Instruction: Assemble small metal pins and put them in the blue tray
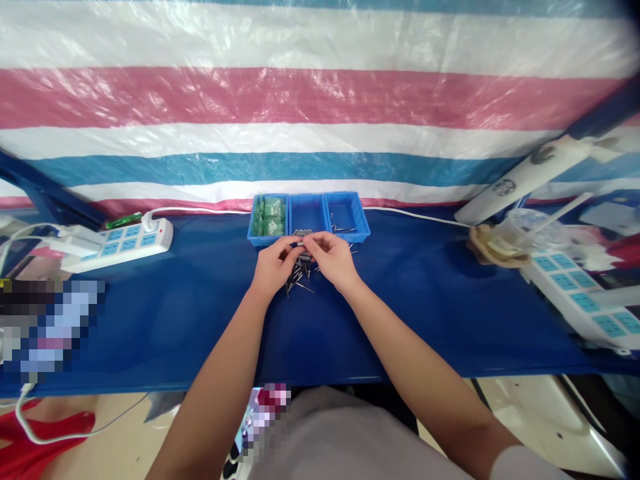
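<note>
My left hand (pixel 274 265) and my right hand (pixel 333 259) meet over the middle of the blue table, fingertips pinched around something small that I cannot make out. Thin dark metal pins (pixel 299 275) lie loosely heaped under and between them. Just behind my fingertips is a group of small grey round parts (pixel 302 233), at the front of the middle blue bin (pixel 307 212). Green pieces (pixel 270 217) fill the left blue bin (pixel 254 233). A few thin pins lie in the right blue bin (pixel 359 217).
White power strips (pixel 131 241) (pixel 580 293) lie at both sides of the blue table (pixel 425 300). At the right, a plastic cup (pixel 515 233) stands near a white tube (pixel 520 181). White cables run along the striped sheet (pixel 310 100) behind.
</note>
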Demonstrator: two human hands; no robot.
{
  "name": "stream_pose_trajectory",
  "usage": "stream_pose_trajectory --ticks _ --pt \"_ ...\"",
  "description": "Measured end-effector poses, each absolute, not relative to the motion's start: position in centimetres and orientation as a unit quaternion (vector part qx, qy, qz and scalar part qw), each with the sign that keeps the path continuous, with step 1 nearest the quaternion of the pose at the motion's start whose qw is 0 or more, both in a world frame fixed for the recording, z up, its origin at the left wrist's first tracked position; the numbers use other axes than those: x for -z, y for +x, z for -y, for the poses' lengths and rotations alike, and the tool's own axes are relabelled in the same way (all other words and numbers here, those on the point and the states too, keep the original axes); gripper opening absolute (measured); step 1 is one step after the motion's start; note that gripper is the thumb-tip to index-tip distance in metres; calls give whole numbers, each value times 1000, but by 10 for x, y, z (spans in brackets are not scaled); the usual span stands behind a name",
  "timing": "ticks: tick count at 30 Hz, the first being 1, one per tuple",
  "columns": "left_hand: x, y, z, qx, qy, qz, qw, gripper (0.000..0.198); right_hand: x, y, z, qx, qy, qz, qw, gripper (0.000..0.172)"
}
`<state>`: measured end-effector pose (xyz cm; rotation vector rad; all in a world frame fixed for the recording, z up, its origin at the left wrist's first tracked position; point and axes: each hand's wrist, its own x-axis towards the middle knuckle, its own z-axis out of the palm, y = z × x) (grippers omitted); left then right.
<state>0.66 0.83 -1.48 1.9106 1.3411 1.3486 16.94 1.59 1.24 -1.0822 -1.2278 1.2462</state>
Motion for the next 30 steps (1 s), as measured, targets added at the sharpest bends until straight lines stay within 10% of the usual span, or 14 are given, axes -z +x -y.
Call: stream_pose_trajectory --ticks 30 --pt "13 4 -1 -459 710 -501 183 32 -12 166 -15 -522 -447 507 520 48"
